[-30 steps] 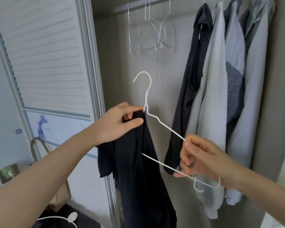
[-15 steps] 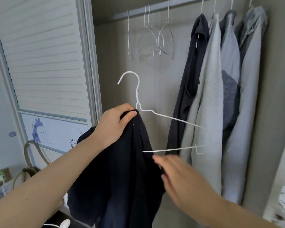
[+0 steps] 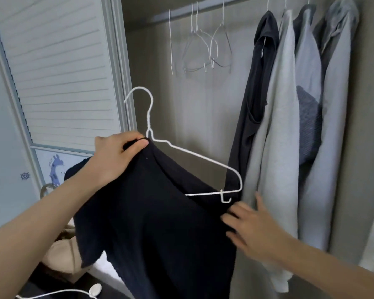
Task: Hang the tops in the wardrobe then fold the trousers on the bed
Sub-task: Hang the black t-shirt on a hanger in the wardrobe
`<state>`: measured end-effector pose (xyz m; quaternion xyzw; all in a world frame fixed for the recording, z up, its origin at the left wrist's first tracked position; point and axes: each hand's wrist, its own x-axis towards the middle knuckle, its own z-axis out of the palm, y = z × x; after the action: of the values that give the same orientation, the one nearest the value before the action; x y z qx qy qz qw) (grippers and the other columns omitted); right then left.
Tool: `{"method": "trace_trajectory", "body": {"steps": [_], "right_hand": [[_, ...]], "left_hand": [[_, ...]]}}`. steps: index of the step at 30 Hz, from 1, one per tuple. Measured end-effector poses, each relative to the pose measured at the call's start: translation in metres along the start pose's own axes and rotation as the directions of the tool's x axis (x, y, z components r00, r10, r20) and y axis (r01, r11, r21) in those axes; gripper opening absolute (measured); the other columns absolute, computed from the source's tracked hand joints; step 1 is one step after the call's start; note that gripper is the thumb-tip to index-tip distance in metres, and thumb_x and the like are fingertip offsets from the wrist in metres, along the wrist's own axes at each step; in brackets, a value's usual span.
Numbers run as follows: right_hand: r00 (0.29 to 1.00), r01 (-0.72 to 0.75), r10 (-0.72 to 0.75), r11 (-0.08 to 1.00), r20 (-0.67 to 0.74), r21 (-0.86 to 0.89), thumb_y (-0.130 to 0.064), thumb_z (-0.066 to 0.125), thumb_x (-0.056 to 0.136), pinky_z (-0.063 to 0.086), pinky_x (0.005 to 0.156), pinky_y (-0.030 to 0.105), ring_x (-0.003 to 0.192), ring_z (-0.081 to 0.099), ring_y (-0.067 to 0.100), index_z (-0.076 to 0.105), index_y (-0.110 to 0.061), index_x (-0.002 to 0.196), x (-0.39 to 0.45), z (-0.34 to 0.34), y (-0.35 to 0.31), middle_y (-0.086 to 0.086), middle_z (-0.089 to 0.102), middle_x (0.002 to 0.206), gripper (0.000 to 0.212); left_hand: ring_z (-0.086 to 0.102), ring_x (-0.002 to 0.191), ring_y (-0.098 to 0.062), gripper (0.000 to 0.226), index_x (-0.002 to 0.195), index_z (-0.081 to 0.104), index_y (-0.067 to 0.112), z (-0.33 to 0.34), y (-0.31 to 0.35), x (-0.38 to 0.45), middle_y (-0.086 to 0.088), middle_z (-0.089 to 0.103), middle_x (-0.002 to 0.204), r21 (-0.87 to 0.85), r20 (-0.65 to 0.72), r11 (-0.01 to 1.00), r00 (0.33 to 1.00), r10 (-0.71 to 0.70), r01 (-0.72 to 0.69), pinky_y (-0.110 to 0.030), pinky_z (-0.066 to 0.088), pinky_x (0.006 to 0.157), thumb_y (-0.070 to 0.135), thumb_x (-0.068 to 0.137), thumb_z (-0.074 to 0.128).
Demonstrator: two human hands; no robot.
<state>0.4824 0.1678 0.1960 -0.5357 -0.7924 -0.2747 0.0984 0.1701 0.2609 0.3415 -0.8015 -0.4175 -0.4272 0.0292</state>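
- The left hand [image 3: 115,156] pinches the collar of a dark top [image 3: 160,223] beside the neck of a white wire hanger [image 3: 181,152].
- The right hand [image 3: 253,229], fingers spread, touches the top's right edge.
- Grey garments [image 3: 289,104] and empty hangers [image 3: 203,46] hang on the wardrobe rail [image 3: 235,5].

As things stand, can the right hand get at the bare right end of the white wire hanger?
Probably yes. The right hand lies open on the dark top just below the white wire hanger, whose right end is uncovered, with nothing between them.
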Motion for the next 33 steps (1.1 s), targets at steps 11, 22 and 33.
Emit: {"method": "trace_trajectory", "body": {"steps": [11, 22, 33], "right_hand": [[0.973, 0.090, 0.003, 0.913, -0.229, 0.398, -0.003, 0.047, 0.093, 0.034, 0.085, 0.017, 0.090, 0.036, 0.006, 0.053, -0.020, 0.105, 0.061, -0.066, 0.025, -0.008, 0.040, 0.098, 0.022], [0.916, -0.286, 0.400, 0.603, 0.028, 0.745, -0.040, 0.067, 0.084, 0.048, 0.076, 0.026, 0.081, 0.060, 0.007, 0.066, -0.019, 0.092, 0.087, -0.092, 0.033, -0.008, 0.065, 0.087, 0.022], [0.897, -0.410, 0.196, 0.707, 0.397, 0.577, -0.021, 0.076, 0.080, 0.047, 0.054, 0.018, 0.061, 0.062, 0.009, 0.071, -0.016, 0.071, 0.098, -0.148, 0.057, 0.000, 0.068, 0.065, 0.012]], "left_hand": [[0.056, 0.086, -0.005, 0.030, 0.096, 0.063, 0.040, 0.019, -0.002, -0.012, 0.018, 0.064, 0.093, 0.228, 0.055, 0.958, 0.985, 0.163, -0.171, -0.036, 0.022, 0.083, 0.053, 0.097, 0.036], [0.059, 0.093, 0.006, 0.016, 0.086, 0.066, 0.046, 0.006, 0.018, -0.008, 0.033, 0.066, 0.089, -0.199, -0.003, 0.980, 1.000, -0.022, 0.021, -0.049, 0.034, 0.109, 0.038, 0.096, 0.056], [0.058, 0.079, 0.000, 0.023, 0.080, 0.068, 0.046, -0.013, 0.010, 0.000, 0.019, 0.067, 0.080, -0.287, 0.022, 0.958, 1.000, -0.014, 0.020, -0.028, 0.042, 0.084, 0.034, 0.097, 0.056]]}}
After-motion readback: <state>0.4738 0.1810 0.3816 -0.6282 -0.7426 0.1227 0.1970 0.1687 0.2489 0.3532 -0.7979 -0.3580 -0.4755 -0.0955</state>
